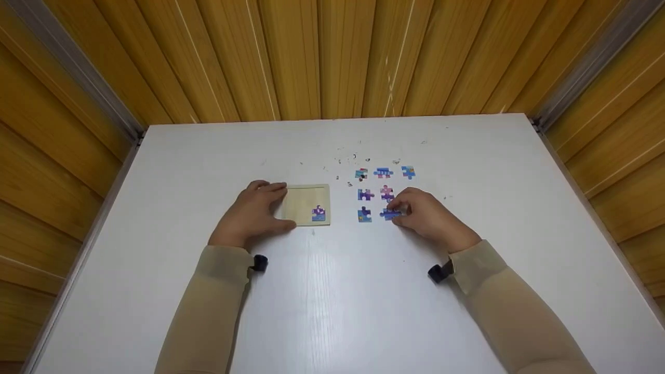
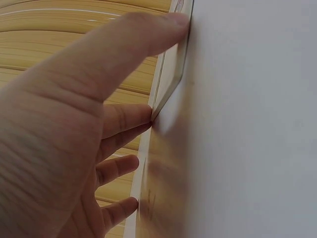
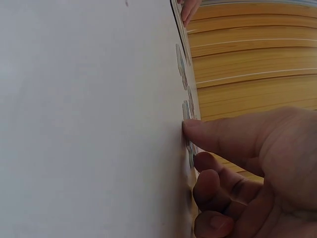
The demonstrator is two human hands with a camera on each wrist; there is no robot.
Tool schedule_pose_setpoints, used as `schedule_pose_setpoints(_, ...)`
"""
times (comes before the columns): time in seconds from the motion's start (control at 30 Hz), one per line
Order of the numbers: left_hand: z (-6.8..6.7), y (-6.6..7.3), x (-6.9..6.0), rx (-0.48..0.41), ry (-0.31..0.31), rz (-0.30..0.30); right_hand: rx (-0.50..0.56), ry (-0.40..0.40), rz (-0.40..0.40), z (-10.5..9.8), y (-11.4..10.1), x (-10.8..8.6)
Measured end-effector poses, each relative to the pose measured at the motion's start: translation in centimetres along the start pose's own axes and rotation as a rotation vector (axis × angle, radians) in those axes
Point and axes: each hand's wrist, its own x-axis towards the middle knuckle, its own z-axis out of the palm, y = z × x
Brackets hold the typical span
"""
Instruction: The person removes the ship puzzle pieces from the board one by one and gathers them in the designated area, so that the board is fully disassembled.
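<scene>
A shallow wooden puzzle tray (image 1: 301,200) lies on the white table, with one purple and blue puzzle piece (image 1: 318,213) in its lower right corner. My left hand (image 1: 254,214) spans the tray's left side, thumb at the near edge and index finger at the far edge, gripping it. In the left wrist view the thumb (image 2: 143,37) presses the tray's edge. My right hand (image 1: 428,215) pinches a blue-purple puzzle piece (image 1: 388,214) at or just above the table. The right wrist view shows thumb and fingers on that puzzle piece (image 3: 186,111); part of it is hidden.
Several loose puzzle pieces lie in rows right of the tray, including a purple piece (image 1: 365,195), a blue-yellow piece (image 1: 364,215) and a blue piece (image 1: 408,172). Small dark crumbs (image 1: 354,156) dot the table behind them. Wood-patterned panels (image 1: 332,62) stand beyond the table's far edge.
</scene>
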Motion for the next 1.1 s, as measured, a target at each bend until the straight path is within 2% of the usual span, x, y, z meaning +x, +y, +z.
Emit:
schedule_pose_setpoints(0.4, -0.4, 0.1, 0.0, 0.009, 0.006, -0.014, 0.032, -0.011, 0.018, -0.4, -0.3, 0.3)
schedule_pose_setpoints(0.63, 0.3, -0.1, 0.2, -0.010, 0.012, -0.019, 0.088, -0.016, -0.028, 0.0, -1.6, 0.1)
schedule_pose_setpoints(0.83, 0.4, -0.2, 0.2, -0.007, 0.014, -0.016, 0.106, -0.016, -0.046, 1.0, -4.5, 0.4)
schedule_pose_setpoints(0.97, 0.4, -0.1, 0.2, -0.003, 0.013, -0.009, 0.120, 0.007, -0.089, 1.4, -7.5, 0.8)
schedule_pose_setpoints(1.1, 0.4, 0.0, 0.2, 0.000, 0.012, -0.022, 0.178, 0.025, -0.135, 1.4, -11.0, 1.1)
